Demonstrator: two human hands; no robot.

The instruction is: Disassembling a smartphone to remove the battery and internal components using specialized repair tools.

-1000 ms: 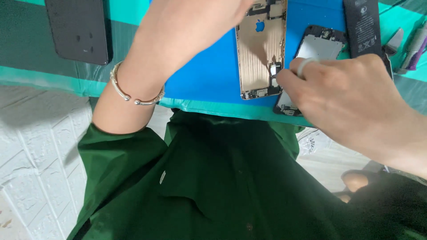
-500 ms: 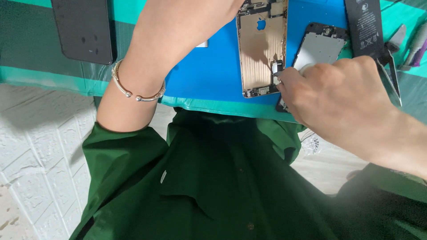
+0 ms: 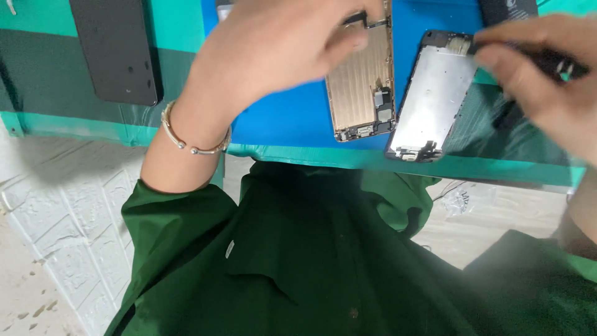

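A gold phone housing [image 3: 362,93] with its insides exposed lies on a blue mat [image 3: 286,118]. My left hand [image 3: 273,50], with a bracelet on the wrist, grips the housing's upper end with curled fingers. Beside it on the right lies a screen panel [image 3: 430,99], silver back plate facing up, its lower end over the mat's edge. My right hand [image 3: 541,68] hovers at the panel's top right corner and pinches a thin dark tool [image 3: 553,62].
A black flat panel [image 3: 115,50] lies at the top left on the teal and dark green table [image 3: 62,118]. A dark battery-like piece [image 3: 507,9] sits at the top edge. My green shirt fills the lower view, with white textured floor to the left.
My right hand has lifted off the lower end of the housing and moved up and right, uncovering the screen panel. My left hand stays on the housing's top.
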